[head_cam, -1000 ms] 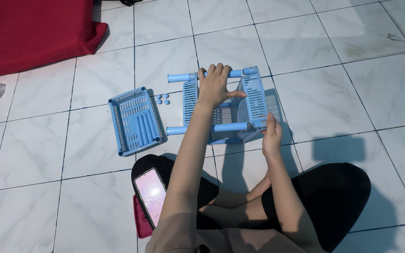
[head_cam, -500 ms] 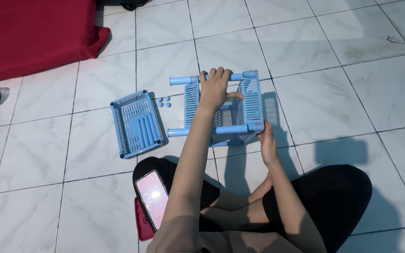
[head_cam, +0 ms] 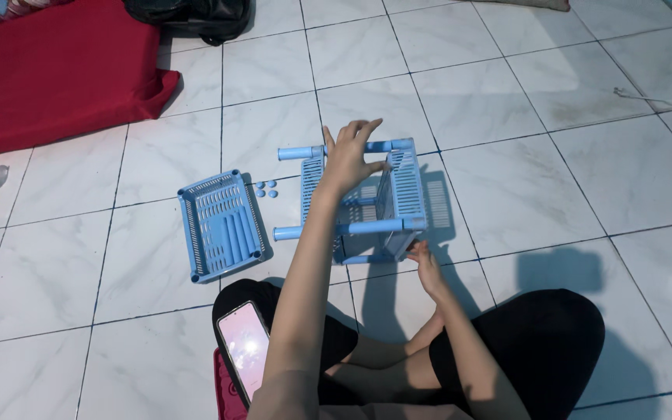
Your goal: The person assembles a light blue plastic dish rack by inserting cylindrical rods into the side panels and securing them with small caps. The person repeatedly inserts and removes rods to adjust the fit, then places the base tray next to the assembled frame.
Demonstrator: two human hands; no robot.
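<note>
A light blue plastic rack (head_cam: 398, 198) lies on its side on the white tiled floor, with round blue tube legs sticking out to the left. My left hand (head_cam: 349, 155) rests on top of it, fingers spread over the slatted shelf and the upper tube. My right hand (head_cam: 423, 260) touches the rack's near lower corner. A separate blue slatted tray (head_cam: 221, 224) lies flat to the left, apart from both hands. Several small blue caps (head_cam: 266, 189) sit between the tray and the rack.
A phone with a lit pink screen (head_cam: 244, 346) rests on my left leg. A red cloth (head_cam: 56, 70) covers the floor at the far left, a dark bag (head_cam: 196, 15) lies at the top, and a white cable (head_cam: 655, 99) runs at the right.
My left hand stays on the rack's top. My right hand has slid from the rack's right side down to its near lower corner. The view has shifted slightly.
</note>
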